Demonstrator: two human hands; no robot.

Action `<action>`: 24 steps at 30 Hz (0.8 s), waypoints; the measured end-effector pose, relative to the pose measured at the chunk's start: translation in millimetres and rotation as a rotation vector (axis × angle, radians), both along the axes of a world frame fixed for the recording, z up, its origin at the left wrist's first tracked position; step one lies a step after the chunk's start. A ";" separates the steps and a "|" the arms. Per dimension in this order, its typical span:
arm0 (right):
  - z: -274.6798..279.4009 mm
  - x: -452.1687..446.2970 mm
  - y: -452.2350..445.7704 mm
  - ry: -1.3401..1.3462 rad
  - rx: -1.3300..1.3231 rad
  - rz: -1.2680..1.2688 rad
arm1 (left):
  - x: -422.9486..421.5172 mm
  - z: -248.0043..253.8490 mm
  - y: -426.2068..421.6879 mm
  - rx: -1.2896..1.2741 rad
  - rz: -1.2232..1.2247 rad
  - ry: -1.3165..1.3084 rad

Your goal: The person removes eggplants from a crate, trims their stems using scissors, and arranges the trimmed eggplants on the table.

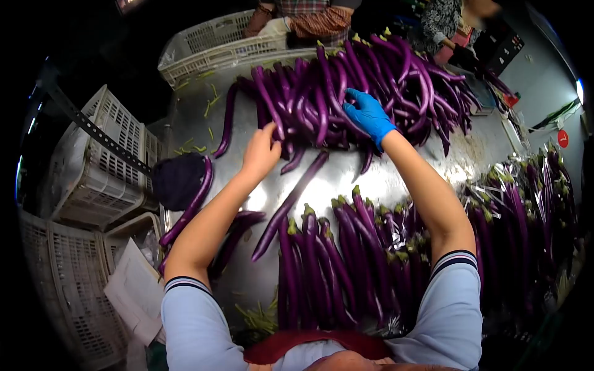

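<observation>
A large heap of long purple eggplants (pixel 322 111) lies across the far side of the metal table. My bare left hand (pixel 261 152) is at the heap's near left edge, its fingers closed about the lower end of an eggplant (pixel 270 102); the fingertips are partly hidden. In a blue glove, my right hand (pixel 369 116) rests on the heap further right, fingers stretched out and apart over the eggplants. Between my forearms a single eggplant (pixel 291 207) lies slantwise on the metal. Nearer my body, a row of eggplants (pixel 334 266) lies side by side, stems away from me.
Bagged eggplants (pixel 520 229) in clear plastic lie at right. White crates (pixel 108 161) stand at left, with a dark round object (pixel 179 181) on the table corner. Across the table are a person in checked sleeves (pixel 322 23), another white crate (pixel 216 46), and a second person (pixel 442 28).
</observation>
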State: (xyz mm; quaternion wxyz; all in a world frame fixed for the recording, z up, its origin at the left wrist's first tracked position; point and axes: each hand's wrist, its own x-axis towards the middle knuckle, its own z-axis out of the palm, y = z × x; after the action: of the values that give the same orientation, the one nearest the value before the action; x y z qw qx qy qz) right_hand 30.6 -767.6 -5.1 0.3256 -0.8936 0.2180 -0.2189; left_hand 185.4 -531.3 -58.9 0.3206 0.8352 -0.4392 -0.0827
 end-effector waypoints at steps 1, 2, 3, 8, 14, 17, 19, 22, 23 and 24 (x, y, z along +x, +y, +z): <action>7.6 -18.8 16.6 0.025 0.129 0.015 | -14.6 -4.7 11.8 0.132 -0.098 0.090; 8.4 -35.8 31.6 0.046 0.256 0.029 | -28.5 -9.1 23.7 0.262 -0.196 0.178; -5.8 -50.3 39.2 -0.049 0.455 0.087 | -42.7 -15.5 35.4 0.367 -0.237 0.190; -4.8 -121.5 101.2 -0.051 0.606 -0.029 | -68.8 -44.1 52.2 0.420 -0.296 0.061; 1.5 -240.6 166.3 0.208 0.453 -0.143 | -97.8 13.6 147.5 -0.096 -0.211 0.048; -46.8 -277.9 200.0 0.143 0.333 -0.181 | -112.5 10.3 187.2 -0.339 -0.082 0.335; -57.4 -276.1 207.2 0.197 0.176 -0.218 | -124.7 5.3 203.4 -0.368 0.046 0.380; -57.9 -246.4 210.6 0.416 -0.134 -0.229 | -143.9 -42.6 225.0 -0.077 0.144 0.341; -64.6 -238.3 214.0 0.432 -0.135 -0.256 | -152.0 -64.0 228.6 -0.046 0.103 0.320; -70.0 -229.3 218.2 0.449 -0.138 -0.286 | -158.7 -77.0 230.7 -0.017 0.061 0.299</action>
State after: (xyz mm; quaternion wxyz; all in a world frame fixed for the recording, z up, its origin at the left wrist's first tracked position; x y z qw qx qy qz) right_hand -198.7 -549.4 -75.1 0.1733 -0.9000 0.3932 -0.0732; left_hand 26.7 -300.6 -135.8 0.3920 0.8237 -0.3616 -0.1928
